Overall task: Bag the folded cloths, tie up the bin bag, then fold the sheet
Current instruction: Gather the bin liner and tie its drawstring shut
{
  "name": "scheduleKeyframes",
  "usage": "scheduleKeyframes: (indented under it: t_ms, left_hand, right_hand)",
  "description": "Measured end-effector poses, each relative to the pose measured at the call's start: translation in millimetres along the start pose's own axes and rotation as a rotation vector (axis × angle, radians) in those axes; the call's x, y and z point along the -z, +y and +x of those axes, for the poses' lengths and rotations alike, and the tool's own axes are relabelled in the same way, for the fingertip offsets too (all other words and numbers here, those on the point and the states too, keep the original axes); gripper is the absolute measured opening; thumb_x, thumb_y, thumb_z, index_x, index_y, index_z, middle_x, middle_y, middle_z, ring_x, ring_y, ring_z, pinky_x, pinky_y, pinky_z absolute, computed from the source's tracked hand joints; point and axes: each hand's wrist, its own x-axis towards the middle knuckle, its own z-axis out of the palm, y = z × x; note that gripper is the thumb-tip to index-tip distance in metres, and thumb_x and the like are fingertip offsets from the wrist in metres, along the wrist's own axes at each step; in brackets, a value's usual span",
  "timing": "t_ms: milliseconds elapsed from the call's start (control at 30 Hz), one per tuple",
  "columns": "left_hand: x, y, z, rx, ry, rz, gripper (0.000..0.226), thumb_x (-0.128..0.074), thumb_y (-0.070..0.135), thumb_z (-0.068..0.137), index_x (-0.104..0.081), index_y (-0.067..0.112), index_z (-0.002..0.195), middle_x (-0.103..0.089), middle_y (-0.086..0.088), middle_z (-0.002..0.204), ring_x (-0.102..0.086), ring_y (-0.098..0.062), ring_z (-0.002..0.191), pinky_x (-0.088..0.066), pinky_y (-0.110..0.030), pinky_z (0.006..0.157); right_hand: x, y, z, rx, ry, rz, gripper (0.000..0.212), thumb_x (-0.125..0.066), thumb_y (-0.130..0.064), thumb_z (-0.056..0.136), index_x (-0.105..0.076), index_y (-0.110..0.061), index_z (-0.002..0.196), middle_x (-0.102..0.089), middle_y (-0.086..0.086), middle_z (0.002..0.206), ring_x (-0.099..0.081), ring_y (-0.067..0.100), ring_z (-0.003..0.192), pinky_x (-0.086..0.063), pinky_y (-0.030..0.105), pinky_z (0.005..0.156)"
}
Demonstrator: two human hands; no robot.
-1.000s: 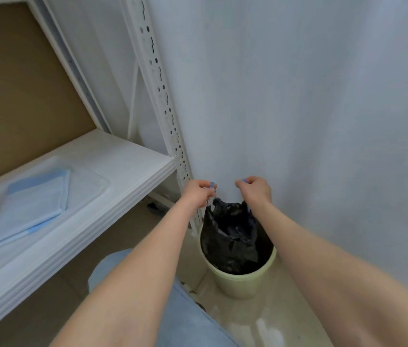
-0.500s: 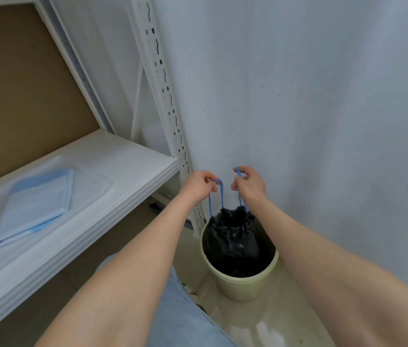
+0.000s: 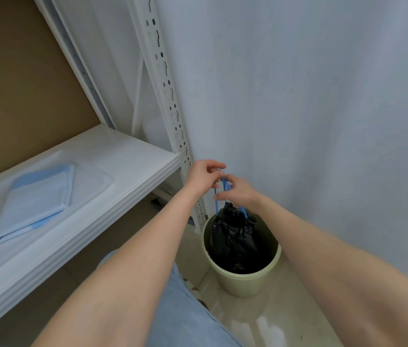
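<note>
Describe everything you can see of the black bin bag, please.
The black bin bag looks like thin, crinkled, glossy plastic. It stands inside the pale green bin, its mouth gathered shut into a puckered neck above the rim. Blue drawstrings run up from the neck; the left hand and the right hand pinch them just above the bag. Its contents cannot be seen.

A storage or utility corner. Left of the fingers (image 3: 219, 196) rises a white slotted-steel shelving upright (image 3: 170, 96). Its white shelf (image 3: 132, 166) carries a folded blue cloth (image 3: 37, 199), with a brown backboard (image 3: 22, 83) behind. Beyond the fingers is a bare pale wall (image 3: 310, 96). Below them a small green bin (image 3: 243, 284) lined with a black bin bag (image 3: 233, 236) stands on a glossy pale floor (image 3: 260, 321).
</note>
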Motion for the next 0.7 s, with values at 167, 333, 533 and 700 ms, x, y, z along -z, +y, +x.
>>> scheduleKeyframes:
  t_ms: [167, 333, 533, 700]
  left_hand:
    - [-4, 5, -5, -0.025, -0.085, -0.074, 0.026, -0.056, 0.004, 0.088, -0.068, 0.012, 0.110, -0.062, 0.000, 0.076, -0.058, -0.007, 0.067, -0.051, -0.018, 0.064]
    - [-9, -11, -7, 0.070, -0.043, -0.062, 0.058, -0.057, 0.001, 0.085, -0.041, 0.012, 0.139, -0.054, -0.004, 0.120, -0.057, -0.014, 0.100, -0.049, -0.015, 0.080]
    - [-39, -51, -18, 0.170, -0.306, 0.000, 0.058, -0.076, 0.020, 0.076, -0.051, 0.018, 0.128, -0.054, 0.005, 0.130, -0.048, -0.016, 0.124, -0.035, -0.033, 0.105]
    - [-54, -41, -10, 0.181, -0.133, -0.050, 0.014, -0.063, 0.016, 0.089, -0.061, 0.014, 0.102, -0.062, 0.001, 0.100, -0.059, -0.026, 0.102, -0.045, -0.035, 0.092]
  right_hand:
    - [-6, 5, 3, 0.015, -0.003, 0.028, 0.051, -0.070, -0.028, 0.083, -0.053, -0.013, 0.129, -0.055, 0.006, 0.131, -0.050, 0.020, 0.123, -0.038, 0.031, 0.098]
    - [0, -7, 1, 0.027, 0.198, 0.064, 0.034, -0.042, -0.024, 0.100, -0.068, -0.011, 0.082, -0.052, -0.002, 0.064, -0.047, 0.012, 0.061, -0.034, 0.022, 0.057]
    - [4, -24, -7, -0.032, 0.134, 0.477, 0.031, -0.041, -0.018, 0.099, -0.061, -0.010, 0.078, -0.028, -0.002, 0.055, -0.030, 0.004, 0.034, -0.031, 0.016, 0.035]
    - [6, -19, 3, -0.042, 0.209, 0.498, 0.020, -0.049, -0.016, 0.095, -0.060, -0.016, 0.078, -0.037, -0.005, 0.059, -0.036, 0.004, 0.047, -0.032, 0.016, 0.040]
